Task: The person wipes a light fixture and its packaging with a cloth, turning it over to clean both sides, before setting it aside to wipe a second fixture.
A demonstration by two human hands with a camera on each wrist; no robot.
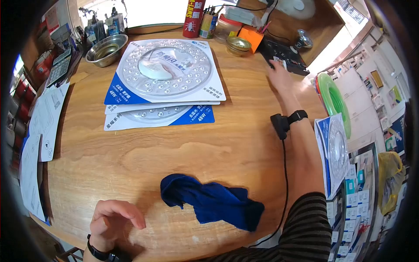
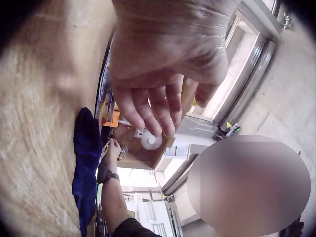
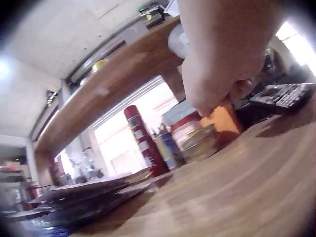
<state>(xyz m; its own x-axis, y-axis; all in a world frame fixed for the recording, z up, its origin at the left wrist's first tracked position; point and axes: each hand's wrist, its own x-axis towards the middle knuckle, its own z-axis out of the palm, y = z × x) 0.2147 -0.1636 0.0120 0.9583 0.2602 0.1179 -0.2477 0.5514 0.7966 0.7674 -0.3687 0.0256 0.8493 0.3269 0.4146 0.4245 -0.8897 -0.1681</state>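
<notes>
Reaching, we have our right hand [image 1: 281, 81], grip unclear, beside the black case [image 1: 288, 53] slanting away leftward; our empty, loose-fingered left hand [image 1: 110, 219] is farther.

Cloth [image 1: 218, 203] before package stack [image 1: 166, 87], can [image 1: 192, 19] behind.

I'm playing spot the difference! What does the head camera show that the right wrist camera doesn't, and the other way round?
Only the head view: a crumpled dark blue cloth and the left hand.
Only the right wrist view: a pale, flat ceiling.
Both: a tall red cylindrical can and the right hand.
</notes>
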